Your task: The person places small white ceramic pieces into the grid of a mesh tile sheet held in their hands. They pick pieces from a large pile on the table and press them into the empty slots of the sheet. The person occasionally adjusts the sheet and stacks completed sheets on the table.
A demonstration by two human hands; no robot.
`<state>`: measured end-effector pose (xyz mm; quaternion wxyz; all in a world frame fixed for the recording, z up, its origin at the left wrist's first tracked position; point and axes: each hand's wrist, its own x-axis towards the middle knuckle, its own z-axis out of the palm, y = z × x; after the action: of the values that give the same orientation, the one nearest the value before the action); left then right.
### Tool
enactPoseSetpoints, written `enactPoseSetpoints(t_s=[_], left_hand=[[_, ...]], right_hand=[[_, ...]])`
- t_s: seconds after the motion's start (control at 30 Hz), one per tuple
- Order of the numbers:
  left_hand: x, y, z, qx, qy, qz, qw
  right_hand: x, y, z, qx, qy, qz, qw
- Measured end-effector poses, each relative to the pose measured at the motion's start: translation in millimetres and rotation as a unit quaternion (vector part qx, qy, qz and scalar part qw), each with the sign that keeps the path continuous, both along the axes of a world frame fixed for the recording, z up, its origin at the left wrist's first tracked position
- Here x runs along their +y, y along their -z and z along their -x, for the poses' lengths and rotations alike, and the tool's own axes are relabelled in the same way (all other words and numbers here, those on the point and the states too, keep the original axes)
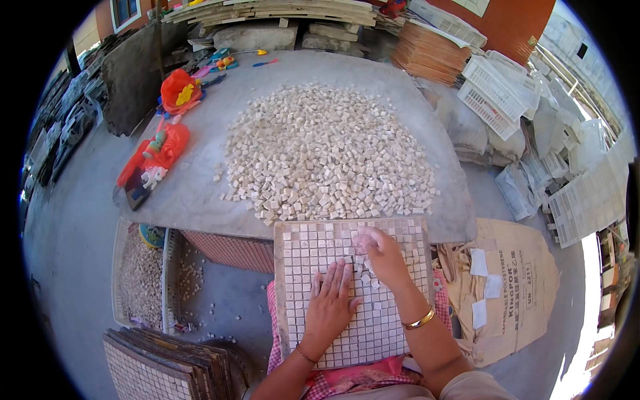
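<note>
A square grid tray [280, 280] lies across my lap, most of its cells filled with small pale stone tiles [303, 313]. My left hand [330, 303] rests flat on the tiles near the middle, fingers stretched toward the far side. A few loose tiles [365, 275] lie on top between my hands. My right hand [381, 257] is at the tray's far right part, fingers bent and pressed together over the cells. Whatever its fingertips hold is hidden. Some far cells beside it have no tile. Beyond the tray spreads a large heap of loose stone tiles [327, 153].
The heap lies on a grey slab table [200, 200] with red plastic bags [167, 147] at its left. A white crate [172, 280] of chips stands at left, near stacked tile boards [143, 370]. A paper sack [527, 293] lies right; white crates [497, 100] are piled behind.
</note>
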<state>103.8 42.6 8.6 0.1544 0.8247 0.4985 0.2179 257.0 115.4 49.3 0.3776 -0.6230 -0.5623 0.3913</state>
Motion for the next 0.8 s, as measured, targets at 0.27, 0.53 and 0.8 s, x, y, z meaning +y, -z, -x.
enactPoseSetpoints(t_s=[0.27,0.53,0.8], left_hand=[[0,2,-2,0.007,0.001,0.019,1.000],[2,-2,-3,0.007,0.005,0.028,1.000],[2,-1,-3,0.022,0.003,0.031,0.999]], right_hand=[[24,1,-26,-0.332,-0.224,-0.216,0.891],[45,-4,-41,-0.401,-0.405,-0.293,0.768],[63,-15,-36,-0.390,-0.478,-0.251,0.746]])
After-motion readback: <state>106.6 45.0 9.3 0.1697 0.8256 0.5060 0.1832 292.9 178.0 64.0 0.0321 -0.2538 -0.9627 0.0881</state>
